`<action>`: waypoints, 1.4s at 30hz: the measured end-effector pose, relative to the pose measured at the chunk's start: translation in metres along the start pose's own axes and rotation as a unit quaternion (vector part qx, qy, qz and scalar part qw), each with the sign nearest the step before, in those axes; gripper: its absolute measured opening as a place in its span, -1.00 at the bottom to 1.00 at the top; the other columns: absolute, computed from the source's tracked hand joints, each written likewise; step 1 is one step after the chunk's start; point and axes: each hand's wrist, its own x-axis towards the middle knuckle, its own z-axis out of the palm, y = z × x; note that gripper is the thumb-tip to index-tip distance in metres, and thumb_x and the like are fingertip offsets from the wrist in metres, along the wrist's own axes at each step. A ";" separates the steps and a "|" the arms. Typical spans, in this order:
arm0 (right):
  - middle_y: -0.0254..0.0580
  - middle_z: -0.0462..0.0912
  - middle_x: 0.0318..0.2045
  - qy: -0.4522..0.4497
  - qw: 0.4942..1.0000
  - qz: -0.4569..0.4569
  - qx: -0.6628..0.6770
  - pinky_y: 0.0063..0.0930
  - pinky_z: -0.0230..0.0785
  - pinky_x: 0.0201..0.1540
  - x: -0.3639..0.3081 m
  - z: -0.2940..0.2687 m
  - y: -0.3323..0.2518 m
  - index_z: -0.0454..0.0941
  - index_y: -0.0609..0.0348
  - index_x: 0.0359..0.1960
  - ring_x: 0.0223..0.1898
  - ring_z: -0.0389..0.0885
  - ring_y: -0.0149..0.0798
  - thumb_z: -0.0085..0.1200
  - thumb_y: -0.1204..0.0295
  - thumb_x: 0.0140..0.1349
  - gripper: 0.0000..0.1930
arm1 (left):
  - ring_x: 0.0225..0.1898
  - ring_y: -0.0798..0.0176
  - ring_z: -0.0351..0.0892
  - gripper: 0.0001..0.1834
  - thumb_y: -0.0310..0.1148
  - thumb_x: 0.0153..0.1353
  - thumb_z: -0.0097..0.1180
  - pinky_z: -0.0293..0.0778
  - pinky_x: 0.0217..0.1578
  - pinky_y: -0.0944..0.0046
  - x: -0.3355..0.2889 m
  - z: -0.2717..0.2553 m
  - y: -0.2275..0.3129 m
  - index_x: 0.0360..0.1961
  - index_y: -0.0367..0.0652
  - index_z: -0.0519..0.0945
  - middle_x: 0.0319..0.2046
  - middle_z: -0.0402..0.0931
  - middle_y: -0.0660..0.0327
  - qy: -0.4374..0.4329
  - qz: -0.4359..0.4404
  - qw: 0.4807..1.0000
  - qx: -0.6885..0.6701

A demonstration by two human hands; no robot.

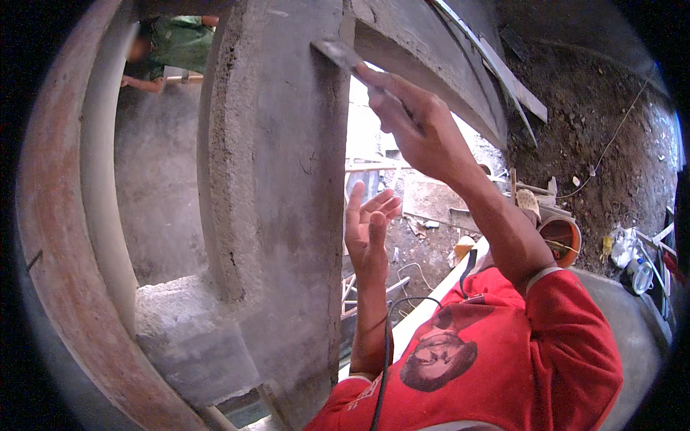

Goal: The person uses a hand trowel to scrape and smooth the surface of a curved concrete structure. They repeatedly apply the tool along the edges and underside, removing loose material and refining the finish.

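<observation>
My right hand (413,118) is raised at the upper middle, fingers wrapped round the handle of a trowel (336,53). The trowel's flat grey blade lies against the upper part of a grey cement-rendered column (291,172), near its right edge. Most of the handle is hidden in my grip. Lower down, my left hand (371,230) is held up close to the column's right edge, palm showing and fingers spread, with nothing in it. A thin dark cable (389,337) runs down over my red shirt beside the left forearm.
Left of the column, an opening shows a person in a green shirt (180,43) beyond. A rough cement ledge (180,305) joins the column low down. At right are leaning boards (514,82), an orange bucket (560,241), bare soil, and a clear plastic bag (624,246). Debris litters the ground below.
</observation>
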 end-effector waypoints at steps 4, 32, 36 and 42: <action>-0.19 0.63 -0.32 0.006 0.999 -0.050 0.006 -0.41 0.47 -0.24 -0.040 0.005 -0.011 0.43 0.12 0.34 -0.28 0.57 -0.39 -0.04 0.36 0.49 -0.59 | 0.11 -0.01 0.58 -0.03 0.12 0.32 0.18 0.49 0.17 0.02 0.001 -0.004 -0.007 0.45 -0.37 0.07 0.10 0.49 -0.19 0.001 0.027 0.999 0.025; -0.34 0.52 -0.46 0.017 0.999 -0.039 0.008 -0.49 0.36 -0.39 -0.022 -0.013 -0.018 0.43 0.12 0.34 -0.43 0.45 -0.48 -0.10 0.31 0.52 -0.58 | 0.07 -0.03 0.61 -0.19 0.01 0.37 0.14 0.53 0.12 0.02 -0.010 -0.003 -0.014 0.44 -0.26 0.16 0.08 0.54 -0.16 0.022 0.015 1.000 -0.003; -0.34 0.55 -0.44 0.001 1.000 -0.011 -0.003 -0.49 0.39 -0.38 -0.030 -0.009 -0.017 0.43 0.12 0.34 -0.43 0.47 -0.48 -0.12 0.33 0.52 -0.59 | 0.07 -0.04 0.61 -0.23 -0.04 0.40 0.11 0.53 0.12 0.01 -0.006 -0.006 -0.012 0.44 -0.26 0.15 0.09 0.53 -0.16 0.027 0.018 0.999 -0.008; -0.30 0.58 -0.38 -0.033 0.995 0.081 0.049 -0.54 0.43 -0.38 -0.004 -0.028 -0.022 0.42 0.10 0.35 -0.42 0.48 -0.50 -0.08 0.32 0.51 -0.58 | 0.06 -0.03 0.62 -0.26 -0.09 0.42 0.11 0.54 0.12 0.03 -0.010 0.001 -0.016 0.42 -0.33 0.16 0.07 0.54 -0.16 0.030 0.010 0.999 -0.016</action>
